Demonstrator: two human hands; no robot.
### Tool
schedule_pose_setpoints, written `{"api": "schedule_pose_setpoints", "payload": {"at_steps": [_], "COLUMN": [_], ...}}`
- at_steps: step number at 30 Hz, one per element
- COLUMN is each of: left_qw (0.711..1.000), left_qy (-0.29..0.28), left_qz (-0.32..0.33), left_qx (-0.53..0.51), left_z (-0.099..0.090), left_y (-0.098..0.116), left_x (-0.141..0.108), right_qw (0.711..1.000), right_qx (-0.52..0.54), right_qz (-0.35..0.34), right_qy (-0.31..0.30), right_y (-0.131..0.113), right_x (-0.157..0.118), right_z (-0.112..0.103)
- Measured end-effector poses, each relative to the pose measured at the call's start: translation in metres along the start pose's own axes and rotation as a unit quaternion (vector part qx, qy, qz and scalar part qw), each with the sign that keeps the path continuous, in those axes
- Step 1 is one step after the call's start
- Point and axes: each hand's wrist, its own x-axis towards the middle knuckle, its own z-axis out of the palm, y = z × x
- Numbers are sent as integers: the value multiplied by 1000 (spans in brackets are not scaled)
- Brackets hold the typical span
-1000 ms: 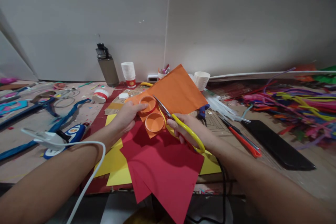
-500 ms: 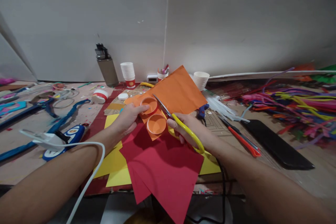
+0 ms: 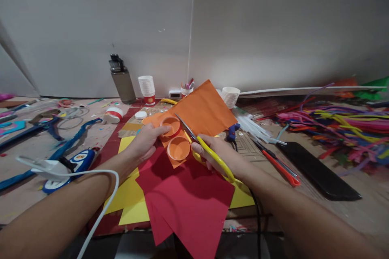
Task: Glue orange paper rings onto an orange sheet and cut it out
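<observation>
My left hand (image 3: 148, 139) pinches an orange paper sheet (image 3: 206, 107) with its thumb over the rim of an orange round cup piece (image 3: 170, 126). A second such cup piece (image 3: 178, 148) sits just below it on the sheet. Yellow-handled scissors (image 3: 216, 157) are gripped in my right hand (image 3: 212, 151). Their blades lie at the paper, just right of the upper cup piece. Under both hands are red sheets (image 3: 194, 194), and yellow sheets (image 3: 133, 200) show beneath those.
A bottle (image 3: 122, 83), stacked paper cups (image 3: 146, 89) and more white cups (image 3: 231, 96) stand along the back panel. To the right lie a red utility knife (image 3: 281, 166), a black phone-like slab (image 3: 319, 172) and colourful pipe cleaners (image 3: 343, 129). A white cable (image 3: 112, 194) crosses my left forearm.
The camera has tilted up a little, so the scene sits slightly lower. Both hands keep their hold on the paper and the scissors, with hardly any other movement.
</observation>
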Motion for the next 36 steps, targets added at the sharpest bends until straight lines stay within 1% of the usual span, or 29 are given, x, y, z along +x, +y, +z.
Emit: {"api": "schedule_pose_setpoints", "payload": {"at_steps": [4, 10, 17, 23, 30, 33, 36], "left_qw": [1000, 1000, 1000, 1000, 999, 998, 999], "left_qy": [-4, -11, -17, -19, -39, -39, -32], "left_qz": [1, 4, -2, 4, -28, -34, -35], "left_qx": [10, 4, -1, -13, -10, -19, -26], "left_z": [0, -1, -2, 0, 8, 9, 9], "left_y": [2, 0, 0, 1, 0, -2, -3], "left_x": [-1, -3, -2, -4, -9, -10, -10], "right_qw": [1000, 998, 999, 997, 996, 998, 1000], "right_qx": [-18, -41, -36, -55, -51, -30, 13], "right_qz": [-12, -37, -30, -37, -58, -44, 2], "right_qy": [-6, 5, 6, 29, 33, 28, 12], "right_y": [-4, -5, -3, -1, -3, 0, 3], "right_x": [-1, -1, 2, 2, 0, 1, 1], "right_z": [-3, -5, -3, 0, 1, 3, 7]}}
